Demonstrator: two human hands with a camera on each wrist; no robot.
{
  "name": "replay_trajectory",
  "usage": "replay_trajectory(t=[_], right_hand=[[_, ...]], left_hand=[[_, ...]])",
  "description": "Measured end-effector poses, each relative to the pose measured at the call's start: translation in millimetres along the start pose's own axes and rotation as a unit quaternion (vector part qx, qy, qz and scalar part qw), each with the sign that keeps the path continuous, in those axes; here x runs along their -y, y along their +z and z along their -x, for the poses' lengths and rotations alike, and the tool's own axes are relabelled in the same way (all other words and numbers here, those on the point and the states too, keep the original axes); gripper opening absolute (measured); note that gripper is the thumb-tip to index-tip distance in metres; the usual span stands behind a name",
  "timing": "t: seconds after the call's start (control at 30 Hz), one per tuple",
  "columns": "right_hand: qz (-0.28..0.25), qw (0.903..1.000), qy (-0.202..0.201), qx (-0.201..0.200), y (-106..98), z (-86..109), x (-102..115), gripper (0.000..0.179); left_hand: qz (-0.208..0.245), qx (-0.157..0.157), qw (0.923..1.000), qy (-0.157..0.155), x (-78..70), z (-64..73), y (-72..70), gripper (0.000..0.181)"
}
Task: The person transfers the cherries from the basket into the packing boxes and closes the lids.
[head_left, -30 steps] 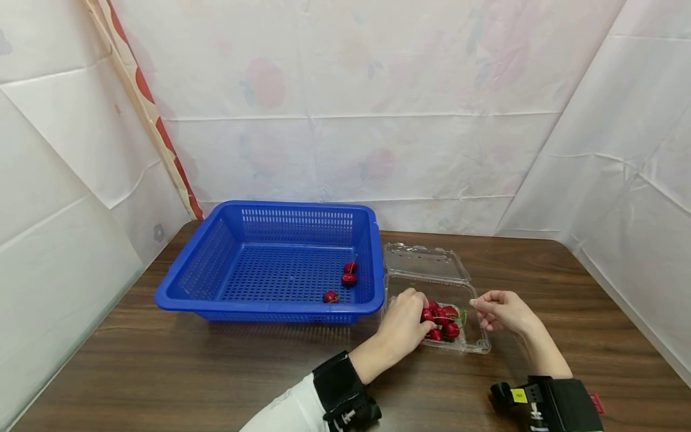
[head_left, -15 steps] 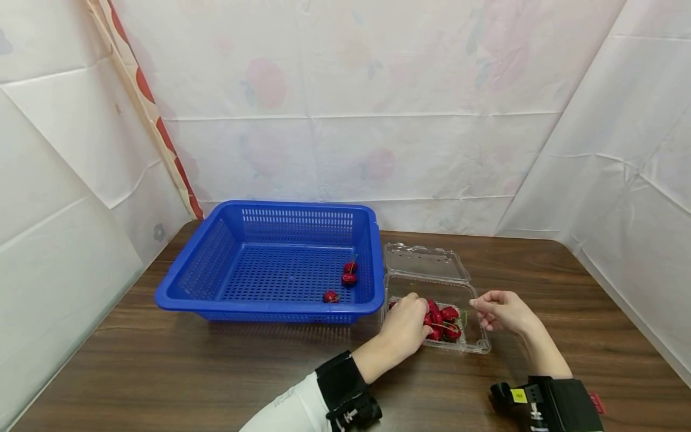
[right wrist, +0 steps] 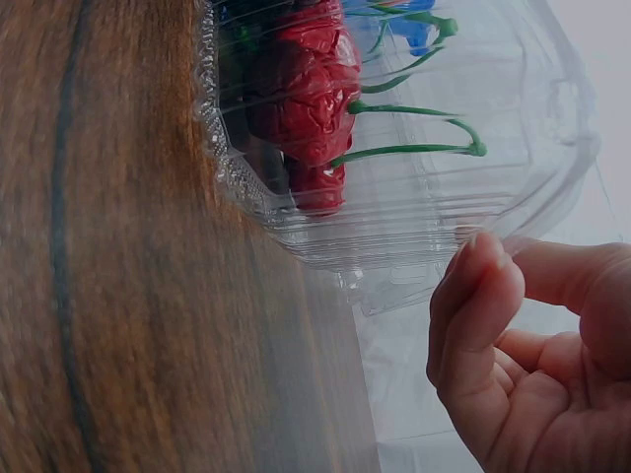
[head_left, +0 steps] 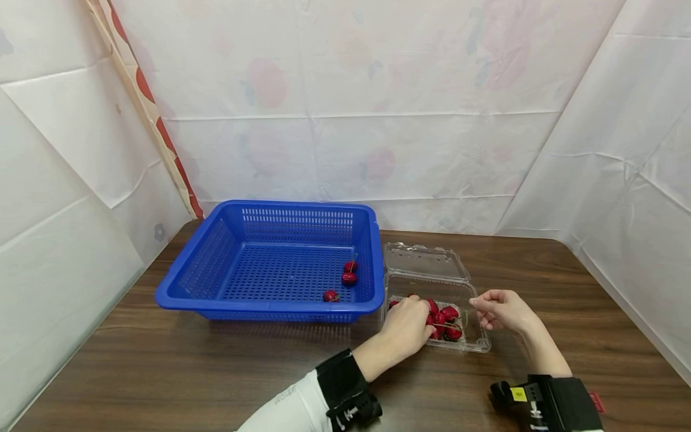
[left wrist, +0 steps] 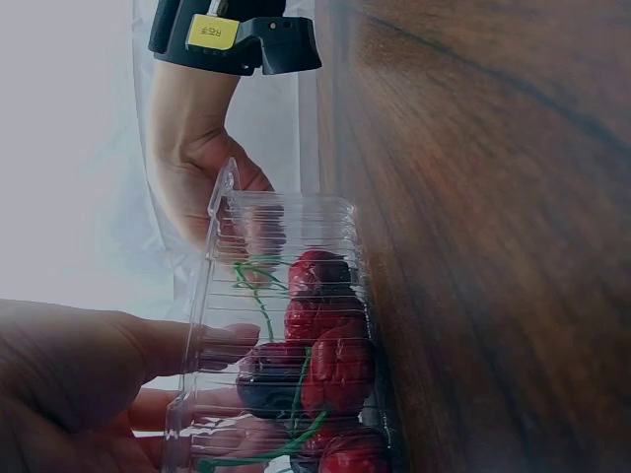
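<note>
A clear plastic clamshell box [head_left: 471, 340] lies with its lid [head_left: 426, 262] folded back, holding several red cherries [head_left: 451, 333] with green stems. My left hand [head_left: 406, 327] reaches into the box from the left, fingers curled down among the fruit. In the left wrist view, a dark cherry [left wrist: 271, 379] sits between its thumb and fingers, partly hidden behind the ribbed plastic wall. At the box's right edge, my right hand [head_left: 502, 312] pinches the rim between thumb and forefinger; the right wrist view shows its fingertips [right wrist: 483, 281] right at that edge.
To the left of the box stands a blue perforated basket [head_left: 270, 308], with a few cherries [head_left: 348, 278] near its right side. Both rest on a brown wooden table [head_left: 216, 372]. White patterned sheets [head_left: 345, 108] hang behind and at the sides.
My left hand has shifted slightly within the box, and the cherries beside its fingers have moved a little. My right hand stays at the rim.
</note>
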State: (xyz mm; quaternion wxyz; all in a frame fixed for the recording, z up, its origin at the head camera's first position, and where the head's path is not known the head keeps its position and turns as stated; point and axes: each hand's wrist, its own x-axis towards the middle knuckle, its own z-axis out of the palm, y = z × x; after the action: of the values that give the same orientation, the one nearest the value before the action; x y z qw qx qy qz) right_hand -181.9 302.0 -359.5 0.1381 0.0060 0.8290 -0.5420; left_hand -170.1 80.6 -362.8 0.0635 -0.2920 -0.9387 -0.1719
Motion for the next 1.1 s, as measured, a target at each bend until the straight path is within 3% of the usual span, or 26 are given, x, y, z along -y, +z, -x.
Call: replay_trajectory(t=[0.4,0.73,1.1], right_hand=[[0.0,1.0,0.006,-0.002,-0.2,-0.7,0.1,0.025],[0.007,0.9999,0.007,-0.003,-0.3,-0.8,-0.1,0.025],[0.006,1.0,0.004,0.001,-0.6,-0.2,1.1,0.028]], left_hand=[[0.021,-0.017,0.9996,0.006,-1.3,2.5,-8.8,0.014],[0.048,-0.061,0.9969,0.014,-5.1,7.8,-29.9,0.021],[0.094,-0.096,0.9909,0.012,6.1,11.9,-53.5,0.016]])
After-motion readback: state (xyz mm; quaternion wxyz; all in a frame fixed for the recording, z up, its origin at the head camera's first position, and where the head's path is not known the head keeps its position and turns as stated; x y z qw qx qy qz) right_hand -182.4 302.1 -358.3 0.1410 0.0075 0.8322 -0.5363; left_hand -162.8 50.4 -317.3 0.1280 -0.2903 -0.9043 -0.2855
